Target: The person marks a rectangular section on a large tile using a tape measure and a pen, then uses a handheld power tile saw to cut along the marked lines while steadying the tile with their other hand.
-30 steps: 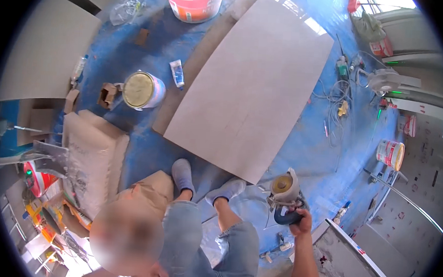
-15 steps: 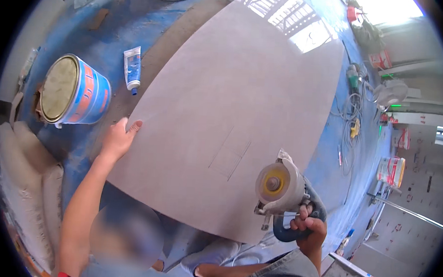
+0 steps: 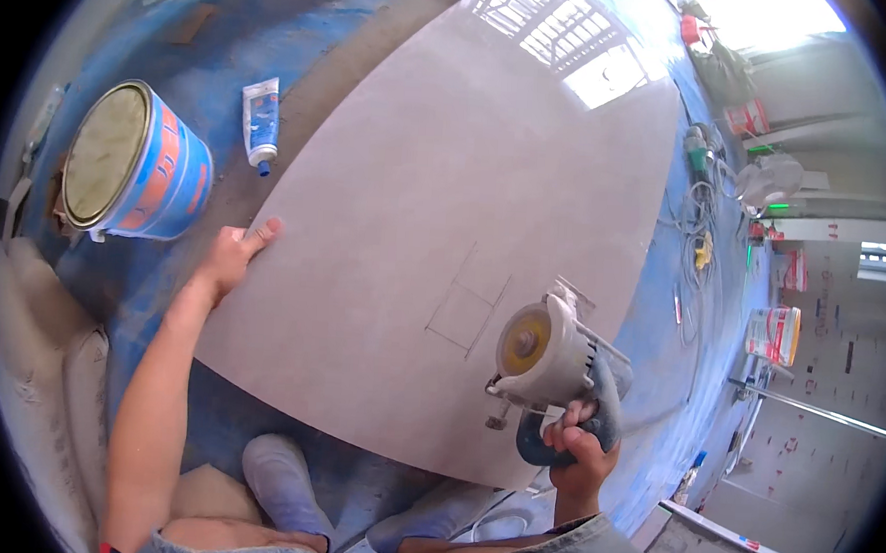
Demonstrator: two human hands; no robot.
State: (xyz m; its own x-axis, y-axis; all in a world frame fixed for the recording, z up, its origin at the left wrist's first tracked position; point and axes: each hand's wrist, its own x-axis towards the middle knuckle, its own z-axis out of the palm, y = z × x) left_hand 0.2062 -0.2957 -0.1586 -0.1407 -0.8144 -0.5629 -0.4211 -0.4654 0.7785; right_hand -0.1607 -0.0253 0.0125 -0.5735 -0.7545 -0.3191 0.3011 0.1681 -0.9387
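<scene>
While our pale saw [image 3: 561, 365], its disc [image 3: 522, 343] yellow, is over the near right of the glossy slab [image 3: 384, 253], our right hand [image 3: 578, 446] wraps its handle [image 3: 531, 443]; our left hand [image 3: 230, 255], thumb uppermost, clasps the slab's left edge

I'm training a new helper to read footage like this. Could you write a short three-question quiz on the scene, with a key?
1. Multiple choice: which edge of the pale slab does the left hand touch?
A) the right edge
B) the left edge
C) the far edge

2. True or false: the right hand grips the cutting tool by its dark handle.

3. Fill in: between the metal can and the slab lies a blue-and-white ____.

Key: 1. B; 2. True; 3. tube.
</scene>
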